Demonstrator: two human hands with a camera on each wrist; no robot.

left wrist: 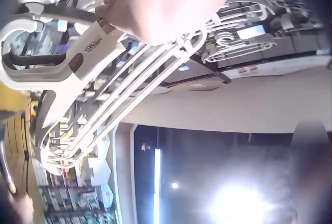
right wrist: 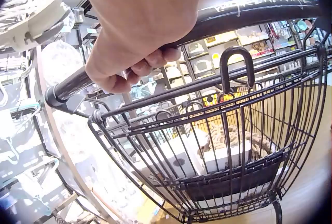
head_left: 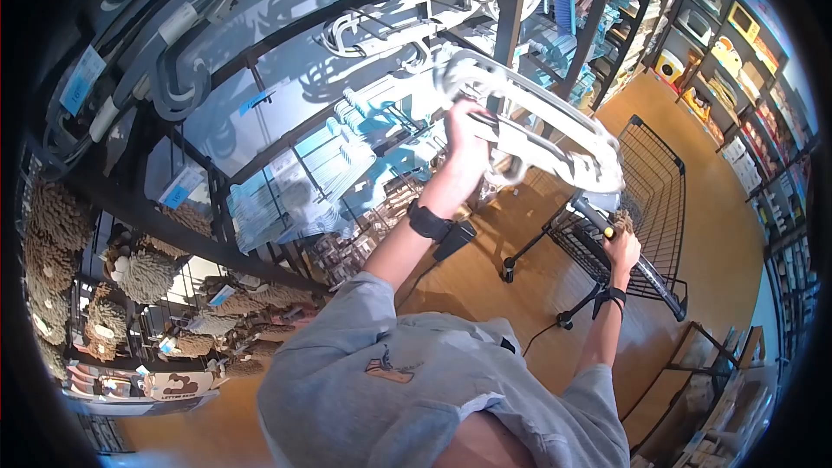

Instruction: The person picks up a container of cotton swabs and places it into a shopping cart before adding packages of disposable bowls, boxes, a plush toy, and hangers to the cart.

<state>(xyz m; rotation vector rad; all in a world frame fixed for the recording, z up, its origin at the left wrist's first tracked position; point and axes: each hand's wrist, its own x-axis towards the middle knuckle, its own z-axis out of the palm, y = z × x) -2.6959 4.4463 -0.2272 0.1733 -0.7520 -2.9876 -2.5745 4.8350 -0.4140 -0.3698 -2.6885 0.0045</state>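
A bundle of white hangers (head_left: 555,134) is held up by my left hand (head_left: 468,143), with the fingers curled round its middle. In the left wrist view the same white hangers (left wrist: 78,66), with a printed label, hang from the left hand (left wrist: 166,6). My right hand (head_left: 622,251) grips the handle (head_left: 663,286) of a black wire cart (head_left: 641,165). The right wrist view shows the right hand (right wrist: 145,27) with its fingers curled round the black handle (right wrist: 238,19). Below it, the wire cart (right wrist: 218,115) holds white boxes (right wrist: 176,156) and a brown shaggy item (right wrist: 244,138).
Racks of blue hangers (head_left: 303,182) and white hangers (head_left: 399,35) stand on the left. Brown shaggy mop-like goods (head_left: 147,277) hang lower down. Shelves (head_left: 737,87) of goods line the right side beyond the wooden floor (head_left: 728,217).
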